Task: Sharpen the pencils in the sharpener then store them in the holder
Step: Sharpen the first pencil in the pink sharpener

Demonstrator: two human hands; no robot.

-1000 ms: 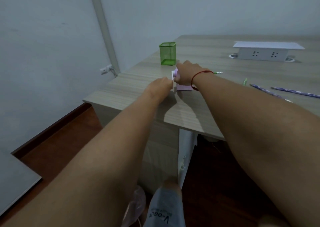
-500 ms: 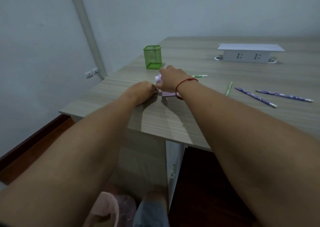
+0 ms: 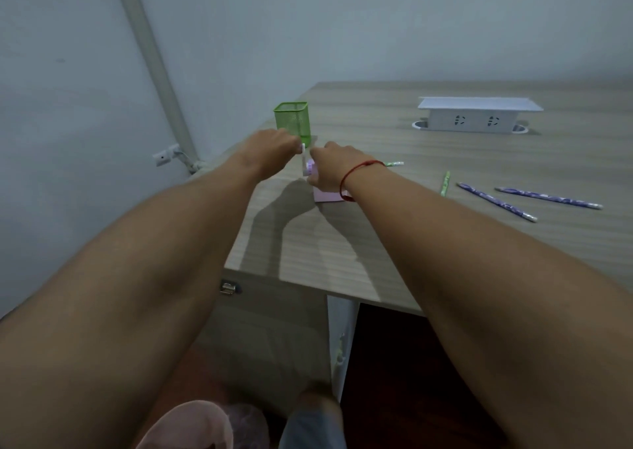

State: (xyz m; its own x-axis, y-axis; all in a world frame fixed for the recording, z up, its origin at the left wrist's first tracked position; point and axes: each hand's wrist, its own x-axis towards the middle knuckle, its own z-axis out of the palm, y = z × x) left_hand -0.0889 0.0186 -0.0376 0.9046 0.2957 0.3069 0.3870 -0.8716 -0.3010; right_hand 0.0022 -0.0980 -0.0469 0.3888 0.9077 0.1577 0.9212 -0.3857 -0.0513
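Sharpener [image 3: 325,188], pink, sits on the surface [image 3: 411,243] just before the green holder [image 3: 293,121]. Right hand [image 3: 334,169] clamps its body; left hand [image 3: 270,150] pinches its white crank [image 3: 303,160]. Pencils [image 3: 496,201] lie well right of it.

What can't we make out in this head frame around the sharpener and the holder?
- Pink-and-white crank pencil sharpener: body mostly covered by the right hand, head view.
- Green pencil in the sharpener: only its tail shows past the wrist; tip hidden.
- Left hand: its grip on the white crank is hidden behind its own knuckles.
- Green mesh pencil holder: interior not visible from this angle.
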